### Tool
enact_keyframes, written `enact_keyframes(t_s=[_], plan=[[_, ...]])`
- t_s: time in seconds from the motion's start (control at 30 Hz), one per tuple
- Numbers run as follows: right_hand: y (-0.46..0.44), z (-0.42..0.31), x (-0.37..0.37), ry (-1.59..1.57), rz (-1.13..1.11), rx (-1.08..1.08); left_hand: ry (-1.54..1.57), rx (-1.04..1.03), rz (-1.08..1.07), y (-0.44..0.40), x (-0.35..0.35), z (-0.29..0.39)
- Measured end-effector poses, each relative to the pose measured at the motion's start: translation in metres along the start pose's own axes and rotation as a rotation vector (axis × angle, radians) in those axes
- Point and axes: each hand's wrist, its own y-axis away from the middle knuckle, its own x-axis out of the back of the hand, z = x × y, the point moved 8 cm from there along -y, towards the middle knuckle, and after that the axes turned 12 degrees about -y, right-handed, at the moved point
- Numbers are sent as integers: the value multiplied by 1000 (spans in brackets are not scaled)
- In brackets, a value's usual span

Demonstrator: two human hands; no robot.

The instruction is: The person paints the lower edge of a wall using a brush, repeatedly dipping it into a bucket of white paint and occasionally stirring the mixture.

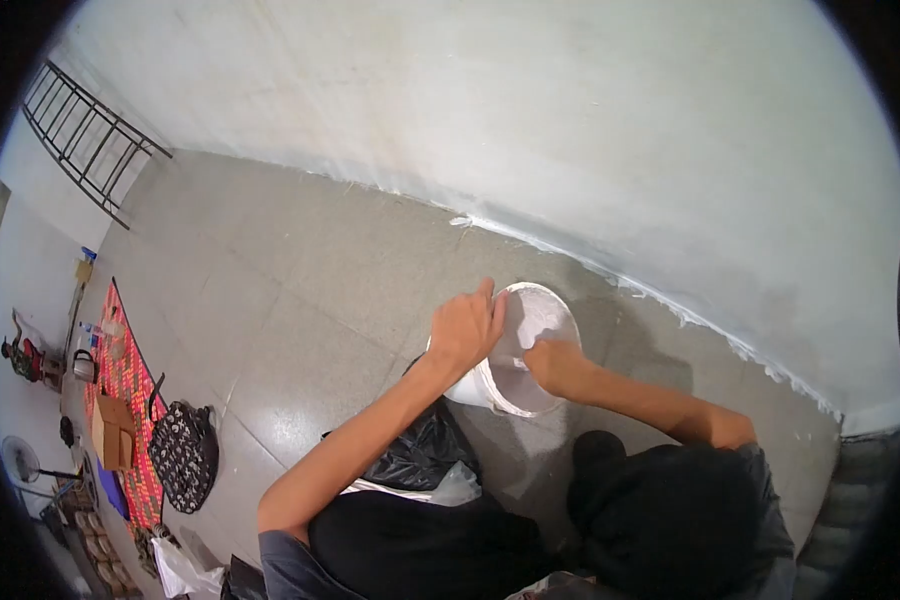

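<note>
A white bucket stands tilted on the grey floor in front of me, its open mouth turned toward the right. White material coats its inner wall. My left hand is closed on the bucket's rim at the upper left. Inside the mouth is my right hand, its fingers curled in a fist; a small pale piece shows by the fingers, but what it is cannot be made out.
A black plastic bag lies left of my legs. Along the wall runs a ragged white strip. Farther left are a patterned bag, a red mat, a cardboard box, a kettle and a black metal ladder.
</note>
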Motion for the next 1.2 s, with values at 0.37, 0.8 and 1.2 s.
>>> enact_keyframes(t_s=[0.37,0.8,1.2], plan=[[49,0,64,-371,92,-119,-49,-102,-57,11,-5,14],[105,43,29,-1651,31,-496,-27,10,-2,5,-26,-102],[86,26,51,-657,470,-88,80,135,17,22,-46,-113]])
